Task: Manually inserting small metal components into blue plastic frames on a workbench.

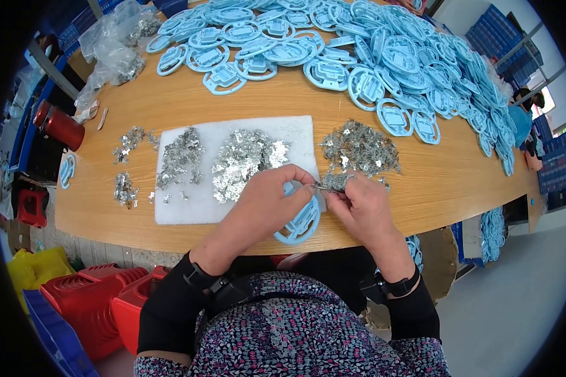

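Observation:
My left hand (271, 196) is pinched, thumb and forefinger together, above a light blue oval plastic part (303, 226) at the table's front edge. Close to its fingertips, my right hand (363, 210) is also closed, thumb against fingers. A thin silvery piece (319, 186) runs between the two sets of fingertips; its kind is too small to make out. Grey metal bits (335, 181) show right beside the right fingers. Under and left of my left hand lies a white foam sheet (192, 212) bearing flat shiny metal pieces (239, 164) and a second heap of small metal parts (181, 154).
A big heap of light blue plastic parts (396, 56) covers the table's far side. More small metal parts (361, 147) lie right of the foam. Plastic bags (116, 44) and a red canister (60, 125) are at the left. Red stools (94, 298) stand below.

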`<state>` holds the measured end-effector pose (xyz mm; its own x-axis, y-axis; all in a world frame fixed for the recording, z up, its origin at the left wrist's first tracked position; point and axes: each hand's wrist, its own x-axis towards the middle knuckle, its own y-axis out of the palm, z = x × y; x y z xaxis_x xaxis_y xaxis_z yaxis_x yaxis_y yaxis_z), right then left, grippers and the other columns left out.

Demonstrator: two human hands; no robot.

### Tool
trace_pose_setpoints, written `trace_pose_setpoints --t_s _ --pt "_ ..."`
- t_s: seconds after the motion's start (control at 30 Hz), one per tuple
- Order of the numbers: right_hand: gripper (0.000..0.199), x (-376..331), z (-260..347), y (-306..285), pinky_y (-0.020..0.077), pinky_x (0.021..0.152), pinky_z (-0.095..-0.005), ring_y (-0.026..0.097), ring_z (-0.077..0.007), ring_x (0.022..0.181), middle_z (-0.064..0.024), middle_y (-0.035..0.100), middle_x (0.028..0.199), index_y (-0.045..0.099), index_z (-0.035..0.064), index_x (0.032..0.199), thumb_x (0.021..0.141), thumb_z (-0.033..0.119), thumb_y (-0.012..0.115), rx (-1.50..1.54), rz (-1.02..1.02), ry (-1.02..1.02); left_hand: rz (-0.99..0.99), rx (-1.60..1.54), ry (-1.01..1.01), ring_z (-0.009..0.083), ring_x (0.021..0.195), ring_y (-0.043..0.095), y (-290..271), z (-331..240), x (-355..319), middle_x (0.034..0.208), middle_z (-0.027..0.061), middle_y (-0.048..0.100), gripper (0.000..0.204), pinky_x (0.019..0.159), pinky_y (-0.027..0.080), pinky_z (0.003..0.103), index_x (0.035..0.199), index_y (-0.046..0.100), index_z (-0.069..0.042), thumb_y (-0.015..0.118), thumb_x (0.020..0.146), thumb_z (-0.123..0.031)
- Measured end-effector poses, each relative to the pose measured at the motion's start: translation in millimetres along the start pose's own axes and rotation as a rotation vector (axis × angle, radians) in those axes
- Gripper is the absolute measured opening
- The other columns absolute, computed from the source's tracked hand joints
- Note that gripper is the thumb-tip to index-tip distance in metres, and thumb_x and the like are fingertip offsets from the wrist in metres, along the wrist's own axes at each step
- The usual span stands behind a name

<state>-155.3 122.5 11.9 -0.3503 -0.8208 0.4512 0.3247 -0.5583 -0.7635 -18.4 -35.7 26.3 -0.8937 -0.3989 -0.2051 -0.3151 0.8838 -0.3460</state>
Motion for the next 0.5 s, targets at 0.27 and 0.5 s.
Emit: trace_pose_setpoints --t_s 0.27,0.5 --pt "0.026 -3 -1 3 0.0492 0.054 -0.0413 0.061 -0.0323 0.064 -0.0115 0.057 0.074 0.052 0.0043 0.074 0.076 0.010 0.077 -0.129 -0.035 -0.045 -0.070 0.140 0.031 0.0159 0.070 0.067 1 -6 7 0.079 0.0127 0.072 0.025 0.067 0.053 0.032 0.098 0.072 -0.001 0.068 0.089 -0.024" --pt "0.026 -8 -12 1 0.0491 0.054 -0.0416 0.062 -0.0329 0.063 -0.0118 0.058 0.075 0.052 0.0043 0.074 0.078 0.010 0.077 -0.169 -0.078 -0.036 -0.076 0.091 -0.019 0.0164 0.075 0.070 0 6 17 0.082 0.0110 0.073 0.026 0.072 0.054 0.031 0.100 0.073 -0.002 0.068 0.090 -0.026"
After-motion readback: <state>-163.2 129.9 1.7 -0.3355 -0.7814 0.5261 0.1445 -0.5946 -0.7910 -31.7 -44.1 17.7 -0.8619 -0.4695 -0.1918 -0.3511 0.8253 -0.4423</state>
